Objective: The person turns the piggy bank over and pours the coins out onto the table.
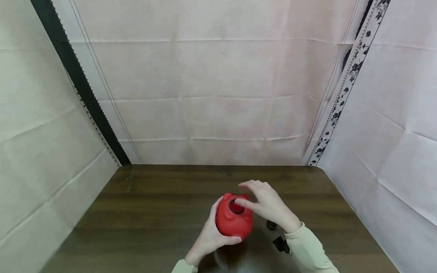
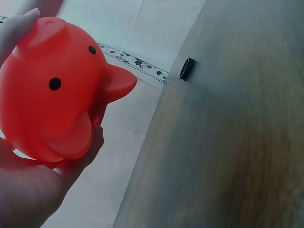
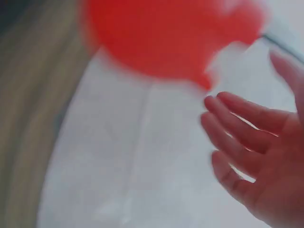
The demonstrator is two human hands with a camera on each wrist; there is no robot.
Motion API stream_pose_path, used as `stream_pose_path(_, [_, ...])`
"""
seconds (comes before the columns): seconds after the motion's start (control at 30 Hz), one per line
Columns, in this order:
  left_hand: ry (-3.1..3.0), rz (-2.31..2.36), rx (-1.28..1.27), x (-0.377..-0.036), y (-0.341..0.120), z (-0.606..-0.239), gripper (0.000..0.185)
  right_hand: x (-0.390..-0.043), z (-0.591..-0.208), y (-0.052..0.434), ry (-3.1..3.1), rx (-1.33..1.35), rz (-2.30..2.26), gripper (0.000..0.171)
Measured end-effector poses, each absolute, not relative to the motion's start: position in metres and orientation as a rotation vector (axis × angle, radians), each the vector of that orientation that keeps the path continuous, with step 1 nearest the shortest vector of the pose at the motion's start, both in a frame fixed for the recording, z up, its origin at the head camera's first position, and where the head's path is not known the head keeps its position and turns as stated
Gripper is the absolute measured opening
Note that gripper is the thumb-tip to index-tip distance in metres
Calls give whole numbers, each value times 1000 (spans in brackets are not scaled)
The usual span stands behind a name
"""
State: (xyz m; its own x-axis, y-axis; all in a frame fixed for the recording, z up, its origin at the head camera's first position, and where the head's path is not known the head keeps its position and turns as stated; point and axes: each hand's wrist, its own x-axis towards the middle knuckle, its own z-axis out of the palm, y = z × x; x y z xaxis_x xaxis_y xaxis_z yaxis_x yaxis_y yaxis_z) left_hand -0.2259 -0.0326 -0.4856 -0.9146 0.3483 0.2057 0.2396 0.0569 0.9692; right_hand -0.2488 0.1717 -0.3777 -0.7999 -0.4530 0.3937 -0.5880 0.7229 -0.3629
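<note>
A red toy pig (image 1: 233, 223) is held above the wooden table (image 1: 153, 212) near its front. My left hand (image 1: 211, 235) grips it from the left and below, fingers curled round its body. In the left wrist view the pig (image 2: 52, 95) shows two black dot eyes, an ear and a snout, resting in my left hand (image 2: 28, 190). A round dark hole (image 1: 235, 206) in the pig faces up. My right hand (image 1: 263, 201) hovers just right of the hole, thumb by its rim, holding nothing. The right wrist view is blurred: right hand (image 3: 256, 156) with loose fingers, pig (image 3: 166, 33) above.
A small black round plug (image 1: 271, 225) lies on the table right of the pig, also seen as the plug (image 2: 185, 69) in the left wrist view. Another small black object (image 1: 280, 244) sits by my right sleeve. Pale cloth walls enclose the table on three sides.
</note>
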Motion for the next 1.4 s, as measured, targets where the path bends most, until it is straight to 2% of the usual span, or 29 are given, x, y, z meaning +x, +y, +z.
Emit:
stream_pose_path(0.13, [2222,2004,646,-226,-33,-484,103,-241,-366,148,-2773,1051,743,83])
stream_pose_path(0.23, [2215,1990,662,-225,-34,-483,103,-240,-368,140,-2817,1148,709,92])
stream_pose_path(0.33, [2209,1980,666,-223,-34,-485,103,-238,-373,138,-2817,1135,612,88])
stream_pose_path(0.53, [2279,1930,644,-218,-36,-490,105,-240,-381,139,-2866,1160,421,68])
stream_pose_path(0.67, [2290,1922,606,-216,-37,-493,107,-243,-386,141,-2867,1136,446,62])
stream_pose_path(1.0, [2080,2370,375,-223,-41,-496,101,-250,-388,145,-2681,656,945,62])
stream_pose_path(1.1, [1927,2402,314,-223,-36,-501,93,-251,-389,144,-2565,584,1079,59])
stream_pose_path(1.27, [1458,2379,262,-220,-39,-495,68,-250,-395,132,-2386,440,1417,50])
stream_pose_path(1.4, [1212,2438,387,-215,-40,-484,58,-246,-404,121,-2260,313,1703,48])
